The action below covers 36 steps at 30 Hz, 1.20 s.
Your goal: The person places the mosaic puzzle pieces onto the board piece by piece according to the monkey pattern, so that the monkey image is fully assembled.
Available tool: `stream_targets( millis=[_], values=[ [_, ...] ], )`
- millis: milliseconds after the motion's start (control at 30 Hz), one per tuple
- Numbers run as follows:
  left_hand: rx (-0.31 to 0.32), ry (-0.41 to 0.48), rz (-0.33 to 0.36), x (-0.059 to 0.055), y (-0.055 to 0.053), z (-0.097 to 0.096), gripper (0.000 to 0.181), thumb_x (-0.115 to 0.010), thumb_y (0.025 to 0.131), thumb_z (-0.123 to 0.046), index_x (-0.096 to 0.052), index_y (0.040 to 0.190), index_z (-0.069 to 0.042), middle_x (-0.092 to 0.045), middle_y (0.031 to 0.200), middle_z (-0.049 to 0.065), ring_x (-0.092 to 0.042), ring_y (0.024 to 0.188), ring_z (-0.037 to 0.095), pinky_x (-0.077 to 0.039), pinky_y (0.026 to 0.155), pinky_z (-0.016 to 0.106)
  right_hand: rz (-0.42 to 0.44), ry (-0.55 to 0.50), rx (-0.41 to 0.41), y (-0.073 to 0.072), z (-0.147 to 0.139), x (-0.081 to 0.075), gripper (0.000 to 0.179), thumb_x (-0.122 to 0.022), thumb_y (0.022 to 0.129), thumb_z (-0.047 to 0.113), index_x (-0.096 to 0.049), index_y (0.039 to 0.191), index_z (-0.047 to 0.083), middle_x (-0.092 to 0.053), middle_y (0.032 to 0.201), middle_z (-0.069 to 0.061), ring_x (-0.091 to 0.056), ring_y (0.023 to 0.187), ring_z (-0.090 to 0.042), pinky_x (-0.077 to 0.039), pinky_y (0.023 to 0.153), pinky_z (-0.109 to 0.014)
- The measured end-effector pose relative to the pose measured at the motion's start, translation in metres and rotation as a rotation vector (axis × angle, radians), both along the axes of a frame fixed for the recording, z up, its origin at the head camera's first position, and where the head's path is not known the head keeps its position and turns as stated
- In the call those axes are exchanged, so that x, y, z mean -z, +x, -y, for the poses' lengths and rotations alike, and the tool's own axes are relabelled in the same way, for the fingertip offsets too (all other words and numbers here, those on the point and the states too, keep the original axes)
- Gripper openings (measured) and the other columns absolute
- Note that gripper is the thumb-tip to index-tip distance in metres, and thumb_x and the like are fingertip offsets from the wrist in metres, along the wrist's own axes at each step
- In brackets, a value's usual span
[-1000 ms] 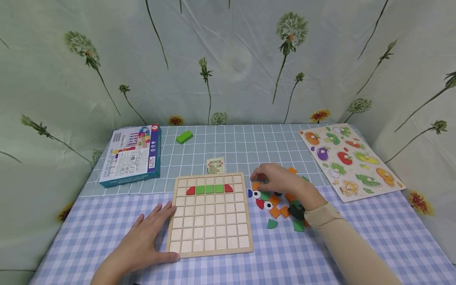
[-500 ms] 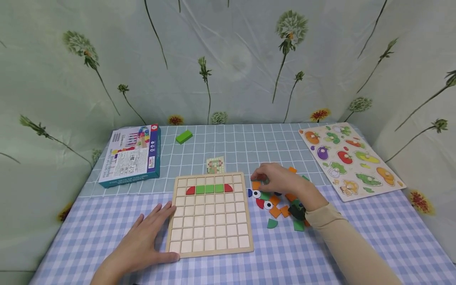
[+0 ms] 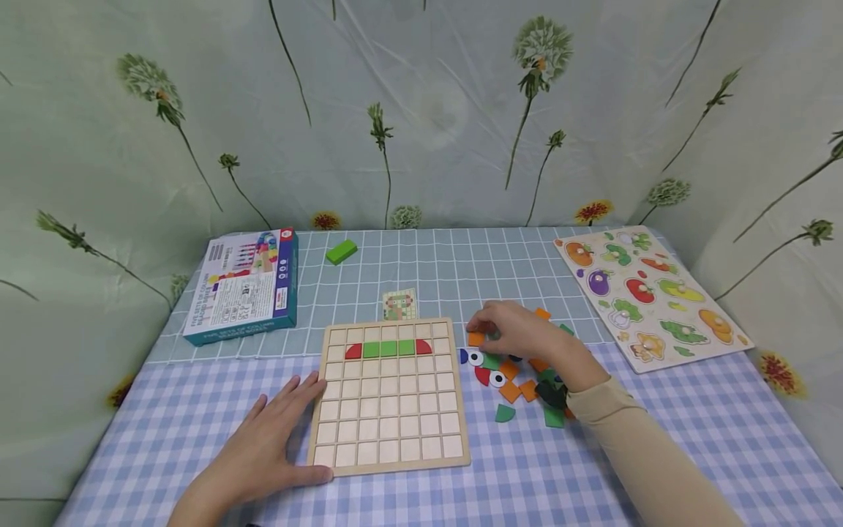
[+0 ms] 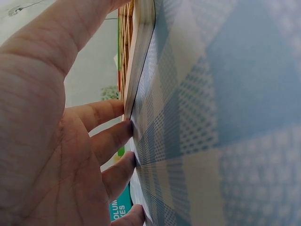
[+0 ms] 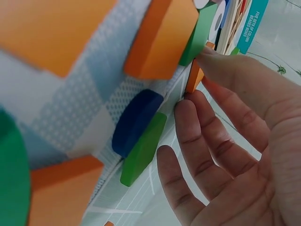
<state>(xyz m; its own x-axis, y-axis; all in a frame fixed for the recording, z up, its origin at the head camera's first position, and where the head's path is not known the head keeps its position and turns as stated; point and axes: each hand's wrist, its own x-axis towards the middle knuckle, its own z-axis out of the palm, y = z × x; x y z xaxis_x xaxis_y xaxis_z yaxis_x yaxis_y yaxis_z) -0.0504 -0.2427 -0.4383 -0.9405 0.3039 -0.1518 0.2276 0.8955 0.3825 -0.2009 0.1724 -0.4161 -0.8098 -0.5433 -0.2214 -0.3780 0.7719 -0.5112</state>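
Observation:
A wooden grid board (image 3: 391,468) lies flat before me, with a row of red quarter-round tiles (image 3: 353,351) and green square tiles (image 3: 388,348) near its far side. My left hand (image 3: 266,446) rests at the board's left edge, fingers spread and fingertips on the cloth and rim. To the right of the board, my right hand (image 3: 516,329) reaches over a loose pile of tiles. Its thumb and fingers pinch an orange square tile (image 5: 195,75), low among the others. In the right wrist view, a blue rounded tile (image 5: 137,122) and a green tile (image 5: 145,150) lie beside the fingertips.
A small pattern card (image 3: 399,304) lies behind the board. At the back left are a teal box (image 3: 244,285) and a green block (image 3: 341,252). A vegetable puzzle board (image 3: 652,293) occupies the right rear. White round tiles (image 3: 497,379) sit in the pile.

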Motion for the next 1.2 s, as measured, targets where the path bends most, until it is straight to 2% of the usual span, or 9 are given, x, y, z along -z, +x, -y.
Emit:
stream_targets(
  millis=[300,633,933,1200],
  values=[
    [0.001,0.0,0.012,-0.002,-0.001,-0.001,0.126,-0.084,0.064,-0.085,-0.042,0.165,-0.023,-0.04,0.174,0.005,-0.035,0.161,0.042,-0.027,0.118,0.083,-0.044,-0.002,-0.003,-0.001,-0.002,0.001,0.028,-0.081,0.095,0.015,-0.078,0.122,0.007,-0.071,0.108,-0.002,-0.062,0.092,-0.014,-0.06,0.088,-0.032],
    [0.01,-0.004,0.008,-0.003,0.0,-0.001,0.125,-0.083,0.065,-0.086,-0.042,0.165,-0.022,-0.04,0.174,0.006,-0.036,0.16,0.043,-0.029,0.117,0.083,-0.136,-0.044,-0.052,-0.006,0.01,-0.01,0.025,-0.08,0.093,0.013,-0.08,0.117,0.007,-0.073,0.105,-0.003,-0.063,0.089,-0.013,-0.058,0.082,-0.028],
    [0.022,-0.029,0.004,-0.004,0.002,-0.001,0.128,-0.083,0.064,-0.086,-0.041,0.166,-0.021,-0.041,0.173,0.009,-0.037,0.159,0.044,-0.03,0.116,0.084,-0.123,-0.07,-0.073,-0.004,0.037,-0.017,0.025,-0.08,0.093,0.015,-0.08,0.117,0.006,-0.075,0.107,-0.003,-0.066,0.092,-0.015,-0.059,0.083,-0.026],
    [0.019,-0.021,0.003,-0.003,0.002,-0.002,0.127,-0.082,0.064,-0.087,-0.041,0.166,-0.022,-0.041,0.174,0.008,-0.037,0.16,0.044,-0.029,0.117,0.083,-0.098,-0.117,-0.135,-0.002,0.065,-0.02,0.023,-0.079,0.094,0.012,-0.079,0.117,0.005,-0.074,0.108,-0.004,-0.068,0.094,-0.016,-0.058,0.081,-0.021]
  ],
)
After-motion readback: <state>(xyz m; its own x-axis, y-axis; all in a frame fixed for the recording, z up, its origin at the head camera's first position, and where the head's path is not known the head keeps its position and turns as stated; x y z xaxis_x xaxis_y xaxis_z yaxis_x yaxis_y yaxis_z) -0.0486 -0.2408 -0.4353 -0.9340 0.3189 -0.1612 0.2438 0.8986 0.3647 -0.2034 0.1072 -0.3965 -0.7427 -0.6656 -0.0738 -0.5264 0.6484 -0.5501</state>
